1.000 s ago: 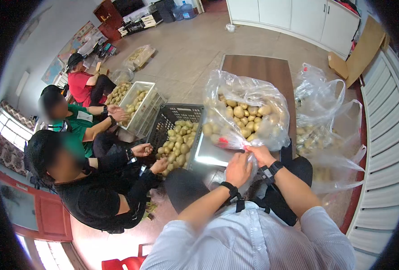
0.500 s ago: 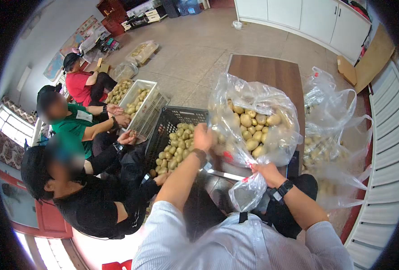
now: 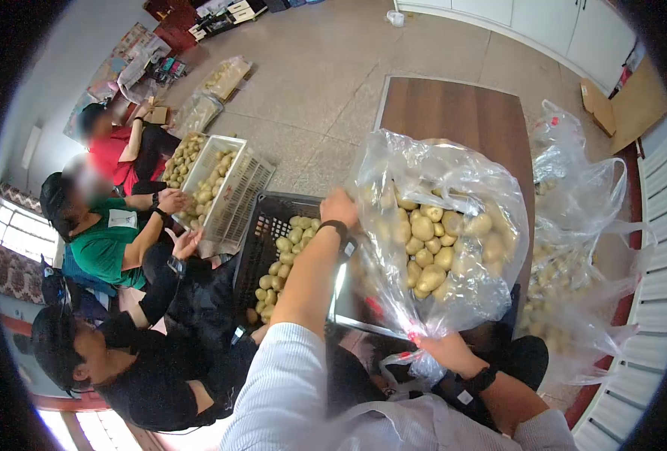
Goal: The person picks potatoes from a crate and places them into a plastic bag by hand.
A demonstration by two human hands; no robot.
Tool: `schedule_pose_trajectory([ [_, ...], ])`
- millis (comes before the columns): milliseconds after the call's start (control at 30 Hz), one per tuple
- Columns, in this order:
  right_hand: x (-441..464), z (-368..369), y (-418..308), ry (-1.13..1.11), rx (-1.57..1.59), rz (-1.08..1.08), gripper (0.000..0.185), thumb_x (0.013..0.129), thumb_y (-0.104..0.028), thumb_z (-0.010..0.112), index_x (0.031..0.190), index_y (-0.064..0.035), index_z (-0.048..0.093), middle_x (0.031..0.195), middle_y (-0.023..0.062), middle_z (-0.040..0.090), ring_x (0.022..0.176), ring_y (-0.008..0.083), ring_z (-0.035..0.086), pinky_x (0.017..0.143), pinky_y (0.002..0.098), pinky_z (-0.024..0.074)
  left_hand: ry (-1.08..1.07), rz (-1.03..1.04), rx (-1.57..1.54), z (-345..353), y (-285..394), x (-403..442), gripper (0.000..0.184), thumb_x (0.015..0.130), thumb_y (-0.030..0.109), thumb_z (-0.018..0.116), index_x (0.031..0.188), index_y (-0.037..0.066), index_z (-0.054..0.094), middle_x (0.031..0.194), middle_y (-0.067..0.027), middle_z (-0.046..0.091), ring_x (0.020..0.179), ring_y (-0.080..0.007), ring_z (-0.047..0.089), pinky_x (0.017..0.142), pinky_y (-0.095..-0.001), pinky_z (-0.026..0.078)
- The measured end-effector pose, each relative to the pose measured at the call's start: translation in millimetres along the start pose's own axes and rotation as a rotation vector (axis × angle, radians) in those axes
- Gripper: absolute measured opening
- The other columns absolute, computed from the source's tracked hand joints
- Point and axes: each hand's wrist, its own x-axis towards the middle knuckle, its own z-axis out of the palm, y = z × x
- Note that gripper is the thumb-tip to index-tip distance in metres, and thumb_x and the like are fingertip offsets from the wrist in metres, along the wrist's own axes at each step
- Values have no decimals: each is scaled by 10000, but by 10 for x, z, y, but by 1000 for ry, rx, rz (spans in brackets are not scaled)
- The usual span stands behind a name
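A clear plastic bag [image 3: 491, 297] of potatoes [image 3: 430, 248] rests on the brown table, its mouth partly spread so the potatoes show. My left hand [image 3: 339, 207] is closed at the bag's left edge, seemingly gripping the film; its fingertips are partly hidden. Lower down, my right hand [image 3: 451, 353] is wrapped around the gathered, red-marked near end of the bag. Left of the table, beneath my left forearm, stands a black crate [image 3: 248, 252] holding more potatoes [image 3: 279, 272].
The brown tabletop [image 3: 454, 109] extends beyond the bag. More clear bags [image 3: 574, 214] of potatoes stand on the right by a white radiator [image 3: 638, 301]. At left, several people sit around a white crate [image 3: 236, 188] of potatoes. A cardboard piece [image 3: 634, 98] leans far right.
My view has shifted. The bag's near end is gathered tighter in my right hand, and my left hand has moved up along its left edge. A co-worker's hand beside the white crate has opened.
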Motion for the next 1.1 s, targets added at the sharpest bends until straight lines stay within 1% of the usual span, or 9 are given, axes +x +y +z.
schedule_pose_trajectory([
  [200,-26,-83,-185,-19,-52,121,378,870,-311,679,1068,10,648,958,158,685,890,226,635,819,373,485,68,94,128,271,-63,210,682,810,594,535,1079,-29,609,1090,-287,623,1113,-413,557,1025,-461,350],
  [400,-35,-121,-311,-53,-112,215,382,869,-323,677,1056,9,655,943,165,690,877,217,641,803,375,490,42,-48,-472,544,156,245,600,853,508,567,1101,-38,556,1138,-290,580,1155,-421,513,966,-460,401],
  [467,-60,-118,-306,-63,-145,232,379,868,-321,679,1051,10,655,936,166,690,871,210,642,796,372,492,224,315,-352,757,189,262,512,897,433,538,1069,-49,541,1116,-283,556,1128,-435,510,932,-470,420],
  [533,-56,-138,-266,-26,-78,257,372,871,-322,676,1031,13,654,932,168,690,867,198,640,783,371,491,282,259,-326,838,206,260,494,924,430,494,1091,-33,535,1114,-269,530,1120,-444,502,917,-485,419],
  [633,-87,-156,-278,-17,-33,196,341,873,-297,671,1010,15,647,917,149,689,846,188,632,766,372,490,406,416,-209,725,215,112,476,926,429,488,1071,-20,549,1076,-287,555,1088,-459,511,905,-485,422],
  [700,-127,-162,-201,-7,-57,131,314,875,-281,655,1005,5,647,903,158,685,835,220,638,751,380,492,83,204,-358,467,308,-184,473,923,424,491,1056,-24,563,1029,-308,576,1054,-469,523,908,-486,419],
  [800,-210,-196,-223,-24,-191,33,266,871,-244,615,997,-12,646,892,196,669,827,304,642,736,409,493,71,327,-418,392,234,-453,483,918,424,489,1057,-30,576,1002,-329,586,1026,-476,532,912,-482,418],
  [933,-266,-274,-57,-130,-553,-176,250,861,-215,556,994,-22,642,925,261,644,870,431,618,755,475,486,94,348,-308,928,-288,-384,477,920,408,496,1138,-12,550,1156,-288,554,1117,-453,495,959,-459,406],
  [1100,-396,-99,-123,13,-514,-210,236,864,-191,522,982,-24,638,939,239,656,877,428,618,785,501,481,7,283,-288,849,-167,-556,534,911,430,521,1222,-3,516,1253,-273,486,1200,-437,433,1025,-444,364],
])
